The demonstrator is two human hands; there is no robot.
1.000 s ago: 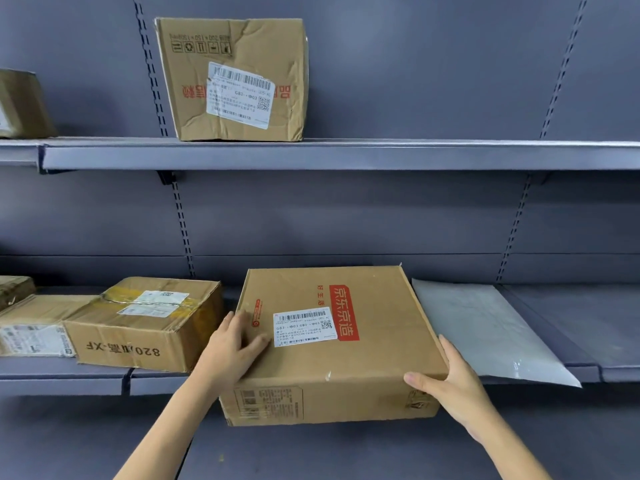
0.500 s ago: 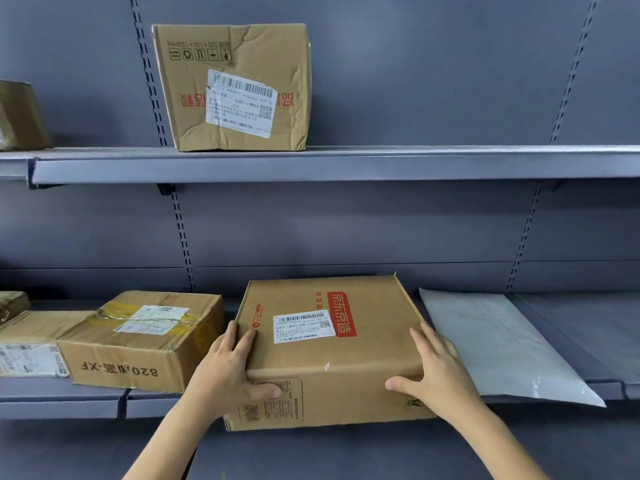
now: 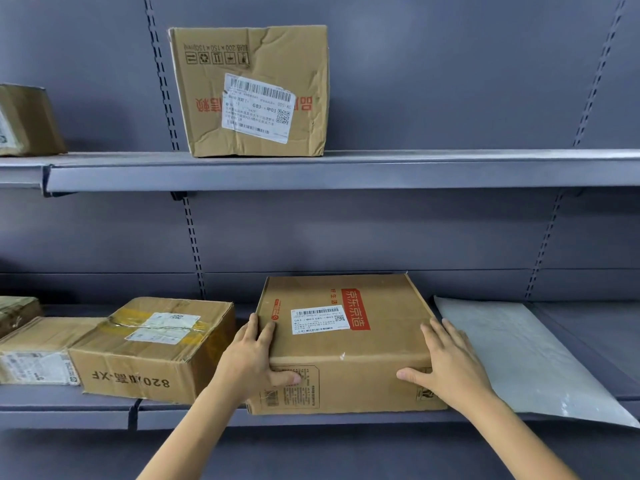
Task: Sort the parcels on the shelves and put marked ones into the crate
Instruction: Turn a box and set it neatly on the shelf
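A flat cardboard box (image 3: 381, 344) with a white barcode label and a red printed band rests on the lower shelf (image 3: 346, 420), its front face at the shelf's edge. My left hand (image 3: 249, 355) holds its front left corner, fingers on the top and thumb on the front face. My right hand (image 3: 450, 368) holds the front right corner the same way. No crate is in view.
A taped brown box (image 3: 152, 351) sits close to the left, with flatter parcels (image 3: 34, 351) beyond it. A grey mailer bag (image 3: 519, 355) lies to the right, overhanging the edge. On the upper shelf (image 3: 450, 171) stand a creased labelled box (image 3: 252, 91) and another box (image 3: 24, 119) at far left.
The flat box has gone back from overhanging the shelf edge to resting on the shelf. Both hands shifted from its sides to its front corners, thumbs on the front face.
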